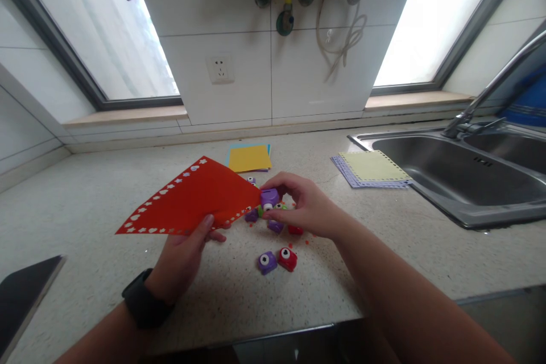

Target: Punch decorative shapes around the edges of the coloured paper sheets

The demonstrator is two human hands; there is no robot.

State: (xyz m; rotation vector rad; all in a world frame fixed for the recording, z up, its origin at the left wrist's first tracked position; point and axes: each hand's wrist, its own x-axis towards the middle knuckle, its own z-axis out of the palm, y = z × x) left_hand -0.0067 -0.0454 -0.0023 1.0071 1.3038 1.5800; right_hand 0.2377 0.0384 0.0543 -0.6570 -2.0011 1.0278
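Observation:
A sheet of red paper [200, 193], with small shapes punched along two of its edges, is pinched at its lower edge by my left hand [191, 247]. My right hand [302, 202] grips a purple craft punch [269, 198] between thumb and fingers, and the paper's right corner meets this punch. Beneath and around it lie several more punches, partly hidden by the hand and paper. Nearer to me, a purple punch [267, 262] and a red punch [287, 259] rest side by side on the counter. Small red paper bits are scattered close by.
Behind the red sheet lies a stack of yellow and blue paper [249, 158]. A pile of punched pale yellow and lilac sheets [371, 168] sits by the steel sink [426, 176]. A dark flat object [28, 296] is at the left edge of the counter [106, 182].

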